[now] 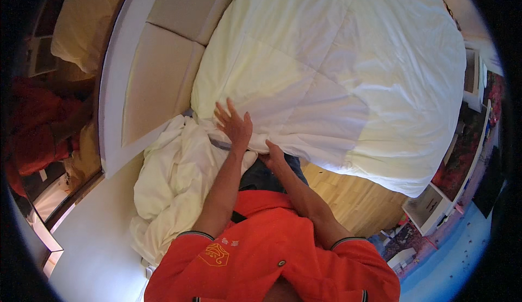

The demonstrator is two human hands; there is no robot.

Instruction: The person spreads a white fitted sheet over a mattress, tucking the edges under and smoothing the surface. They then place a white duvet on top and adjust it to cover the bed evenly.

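A wide white duvet [321, 68] covers the bed, with my shadow across it. My left hand [237, 127] is over its near left corner, fingers spread apart and nothing in them. Just to the right, my right hand [273, 154] grips the duvet's near edge, thumb on top and the other fingers partly hidden. Below my left hand, a bunched heap of white bedding [176, 174] hangs beside the bed and against my left forearm.
A beige padded headboard [163, 73] runs along the bed's left side. At far left a mirror [70, 100] reflects my red shirt. Wooden floor [353, 196] shows past the duvet's near edge. White box-like furniture [427, 209] stands at the right.
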